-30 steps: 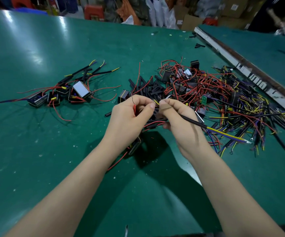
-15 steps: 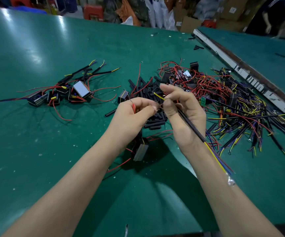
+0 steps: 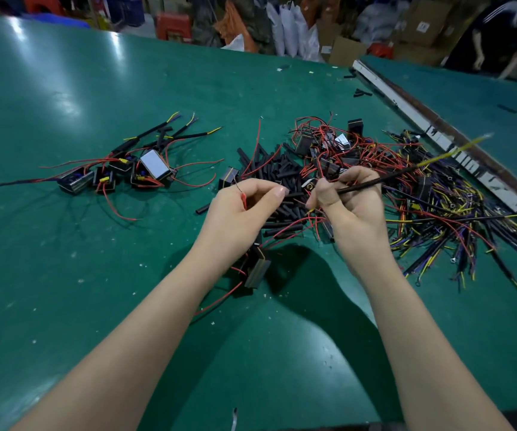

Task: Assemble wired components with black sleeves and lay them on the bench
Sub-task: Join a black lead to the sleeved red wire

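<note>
Above the bench (image 3: 64, 275): both hands raised, close together but apart.
Left hand (image 3: 238, 213): pinches a red wire (image 3: 244, 201).
Right hand (image 3: 350, 203): grips a black-sleeved cable (image 3: 375, 181) pointing up-right.
Beyond hands: loose black sleeves (image 3: 279, 172).
Far left: finished components (image 3: 132, 172).

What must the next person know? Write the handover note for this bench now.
Left hand pinches a red wire; its component hangs below the wrist.
Right hand grips a black-sleeved cable, yellow end pointing up right.
Done: finished assemblies lie at left on the bench.
Left: join this pair and lay it there; loose sleeves and wired parts remain piled ahead.
</note>
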Available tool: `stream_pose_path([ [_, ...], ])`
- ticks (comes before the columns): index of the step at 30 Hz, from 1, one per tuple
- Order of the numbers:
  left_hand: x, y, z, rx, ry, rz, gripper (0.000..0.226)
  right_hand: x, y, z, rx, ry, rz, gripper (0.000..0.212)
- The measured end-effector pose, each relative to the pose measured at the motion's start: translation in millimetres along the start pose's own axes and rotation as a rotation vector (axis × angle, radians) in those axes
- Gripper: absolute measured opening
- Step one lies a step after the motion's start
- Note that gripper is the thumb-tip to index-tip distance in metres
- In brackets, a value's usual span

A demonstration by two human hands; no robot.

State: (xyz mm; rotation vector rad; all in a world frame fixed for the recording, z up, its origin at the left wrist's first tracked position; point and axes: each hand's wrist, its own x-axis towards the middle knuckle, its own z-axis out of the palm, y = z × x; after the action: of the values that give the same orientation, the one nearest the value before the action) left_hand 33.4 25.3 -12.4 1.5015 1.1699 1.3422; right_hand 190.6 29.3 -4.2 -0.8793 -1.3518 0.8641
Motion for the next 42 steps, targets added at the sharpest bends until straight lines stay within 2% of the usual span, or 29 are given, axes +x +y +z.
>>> stream_pose_path([
  [2, -2, 2, 0, 0.026, -0.055, 0.036, 0.020, -2, 3, 2, 0.053, -0.018, 0.087, 0.027],
  [5, -4, 5, 0, 0.017, -0.131, 0.043, 0.025, -3, 6, 4, 0.008, -0.022, 0.112, 0.028],
  [10, -2, 6, -1, -0.090, -0.098, 0.018, 0.021, -4, 10, 7, -0.176, -0.033, 0.048, 0.029],
  [14, -1, 4, -1, -0.155, -0.105, -0.007, 0.024, -6, 9, 12, -0.064, -0.073, 0.057, 0.028],
  [19, -2, 7, 0, -0.225, -0.097, -0.006, 0.006, -7, 2, 15, 0.099, -0.120, 0.101, 0.026],
  [24, -5, 10, 3, -0.215, -0.083, 0.055, 0.012, -9, -1, 16, 0.122, -0.115, 0.105, 0.024],
  [26, -5, 9, 5, -0.185, -0.020, 0.035, 0.012, -10, 0, 15, 0.012, -0.096, 0.058, 0.023],
  [31, -2, 4, 5, -0.144, 0.114, -0.094, 0.014, -14, 11, 11, -0.553, -0.159, -0.258, 0.015],
  [34, -1, 6, 5, -0.183, 0.080, -0.095, 0.018, -11, 12, 9, -0.641, -0.082, -0.426, 0.012],
  [39, 0, 6, 4, -0.199, 0.068, -0.154, 0.022, -10, 13, 2, -0.636, -0.154, -0.439, 0.011],
  [42, -1, 8, 4, -0.183, 0.032, -0.211, 0.022, -8, 9, 2, -0.735, -0.161, -0.569, 0.011],
])
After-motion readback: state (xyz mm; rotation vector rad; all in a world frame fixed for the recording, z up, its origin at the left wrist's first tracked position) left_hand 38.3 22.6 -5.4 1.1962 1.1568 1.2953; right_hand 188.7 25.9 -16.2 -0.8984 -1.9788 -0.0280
